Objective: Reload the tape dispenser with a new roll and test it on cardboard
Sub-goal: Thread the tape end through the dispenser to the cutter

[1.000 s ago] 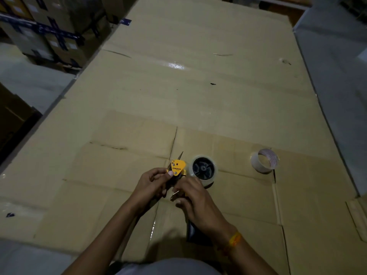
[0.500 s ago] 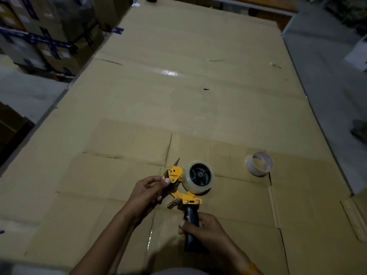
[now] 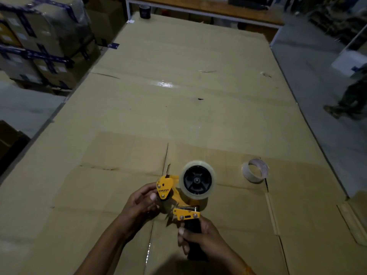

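Observation:
A yellow tape dispenser (image 3: 168, 192) with a black handle is held just above the flattened cardboard (image 3: 178, 108). A clear tape roll (image 3: 212, 187) sits on its black hub. My right hand (image 3: 200, 239) grips the black handle from below. My left hand (image 3: 142, 203) holds the dispenser's yellow front plate, thumb on its side. A nearly spent tape roll (image 3: 256, 172) lies on the cardboard to the right of the dispenser.
Wrapped cartons (image 3: 41, 40) are stacked at the far left. A dark cup-like object (image 3: 145, 11) stands at the cardboard's far end before a bench (image 3: 198, 8). A person's legs (image 3: 351, 96) are on the grey floor at right.
My right hand left the front of the dispenser and now grips the handle. The dispenser is raised slightly and tilted more upright. The view has lifted toward the far end.

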### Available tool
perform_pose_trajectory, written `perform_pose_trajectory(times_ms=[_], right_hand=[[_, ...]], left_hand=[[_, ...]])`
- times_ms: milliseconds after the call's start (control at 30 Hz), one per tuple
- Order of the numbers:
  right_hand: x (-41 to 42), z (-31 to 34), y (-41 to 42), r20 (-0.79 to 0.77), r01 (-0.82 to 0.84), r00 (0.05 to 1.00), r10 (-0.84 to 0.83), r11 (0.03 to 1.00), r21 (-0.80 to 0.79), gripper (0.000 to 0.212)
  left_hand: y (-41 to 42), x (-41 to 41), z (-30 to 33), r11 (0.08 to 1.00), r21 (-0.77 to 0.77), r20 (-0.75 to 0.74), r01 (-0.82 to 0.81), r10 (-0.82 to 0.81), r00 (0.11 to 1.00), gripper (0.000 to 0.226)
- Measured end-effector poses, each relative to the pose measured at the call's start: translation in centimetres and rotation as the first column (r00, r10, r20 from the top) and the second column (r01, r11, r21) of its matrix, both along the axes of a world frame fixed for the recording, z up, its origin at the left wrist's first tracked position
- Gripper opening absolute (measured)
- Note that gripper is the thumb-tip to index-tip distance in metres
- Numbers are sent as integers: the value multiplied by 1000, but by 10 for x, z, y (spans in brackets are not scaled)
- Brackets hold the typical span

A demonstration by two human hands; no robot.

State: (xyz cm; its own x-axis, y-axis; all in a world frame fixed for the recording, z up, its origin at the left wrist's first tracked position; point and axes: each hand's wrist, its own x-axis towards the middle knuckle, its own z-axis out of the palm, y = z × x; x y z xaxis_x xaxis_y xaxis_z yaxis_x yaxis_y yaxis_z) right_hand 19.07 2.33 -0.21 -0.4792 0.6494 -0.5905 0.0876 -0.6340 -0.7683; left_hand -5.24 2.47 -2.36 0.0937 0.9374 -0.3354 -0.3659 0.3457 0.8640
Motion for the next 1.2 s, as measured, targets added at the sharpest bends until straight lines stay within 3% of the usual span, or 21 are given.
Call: perform_pose_trajectory(times_ms=[133,233,400,533,667,867,1200], right_hand=[[10,6,-2,-16,43,999,-42,997,69,21],[18,10,-3,-31,41,999,-38,996,75,26],[23,16,0,-13,-22,1000,23,996,90,20],[23,19,0,-1,-58,998,58,995,78,23],[24,22,1,-18,-89,996,90,995,34,23],[26,26,3,-49,-105,993,107,994,34,19],[34,25,7,-27,-178,983,180,982,62,29]], left_hand=[[6,-10,17,982,45,-4,-184,185,983,78],[18,-26,42,945,238,-294,-224,290,911,46],[36,-39,82,898,431,-597,83,215,773,34],[55,-36,106,827,405,-766,390,74,638,38],[73,-32,113,773,338,-836,537,-15,548,44],[94,-25,105,763,295,-859,575,-52,510,40],[97,-20,94,746,377,-824,549,-1,566,5]])
